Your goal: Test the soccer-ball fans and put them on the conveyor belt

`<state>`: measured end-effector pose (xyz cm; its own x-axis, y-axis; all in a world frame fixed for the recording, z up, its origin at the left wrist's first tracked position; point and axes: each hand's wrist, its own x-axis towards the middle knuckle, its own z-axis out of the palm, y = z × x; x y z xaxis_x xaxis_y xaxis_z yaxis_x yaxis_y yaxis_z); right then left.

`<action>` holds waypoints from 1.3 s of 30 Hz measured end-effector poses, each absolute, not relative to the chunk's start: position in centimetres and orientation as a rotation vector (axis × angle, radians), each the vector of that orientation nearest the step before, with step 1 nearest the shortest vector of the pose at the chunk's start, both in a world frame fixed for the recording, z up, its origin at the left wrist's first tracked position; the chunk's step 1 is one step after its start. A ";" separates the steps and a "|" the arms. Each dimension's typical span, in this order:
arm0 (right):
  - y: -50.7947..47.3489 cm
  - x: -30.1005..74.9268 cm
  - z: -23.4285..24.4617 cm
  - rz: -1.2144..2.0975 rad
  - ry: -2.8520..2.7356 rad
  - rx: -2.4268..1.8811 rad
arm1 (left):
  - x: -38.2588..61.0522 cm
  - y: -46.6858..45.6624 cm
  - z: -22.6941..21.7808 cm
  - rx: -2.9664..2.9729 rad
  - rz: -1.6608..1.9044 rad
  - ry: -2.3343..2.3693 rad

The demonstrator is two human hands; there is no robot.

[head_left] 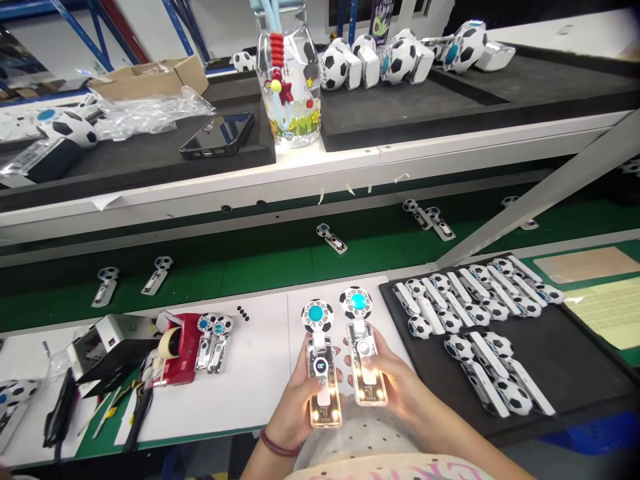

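Note:
My left hand (pixel 299 405) is closed around a handheld fan (pixel 321 373) with a soccer-ball head and a clear handle. A small round display glows on that handle, and lights shine near its base. Close beside it, my right hand (pixel 395 377) grips a second handheld fan (pixel 366 360) of the same kind, its handle also lit. Both fans stand head up over the front edge of the white work surface (pixel 265 393), their blue centres facing me. Each thumb lies on the front of its handle.
Rows of fans (pixel 475 297) lie on a black foam tray (pixel 415 360) at right. More fans rest on the green conveyor (pixel 260 257). A red tape dispenser (pixel 187 350) and hand tools (pixel 137 413) sit left. Above, a shelf holds a clear bottle (pixel 290 80) and a phone (pixel 217 135).

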<state>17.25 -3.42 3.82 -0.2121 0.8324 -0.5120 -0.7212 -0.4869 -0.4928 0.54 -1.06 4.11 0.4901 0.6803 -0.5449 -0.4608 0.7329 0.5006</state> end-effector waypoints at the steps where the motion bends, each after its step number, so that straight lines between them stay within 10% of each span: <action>1: -3.4 17.3 4.0 1.870 -0.196 -0.912 | 0.5 -1.0 4.3 0.303 0.711 0.803; 39: -4.2 17.6 5.9 1.901 -0.310 -0.801 | -0.6 -1.8 4.4 0.442 0.776 0.802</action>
<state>17.65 -4.25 5.85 -0.2727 0.8780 -0.3935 -0.7077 -0.4601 -0.5361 -0.61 -1.82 4.39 0.4485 0.7597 -0.4708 -0.4462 0.6468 0.6186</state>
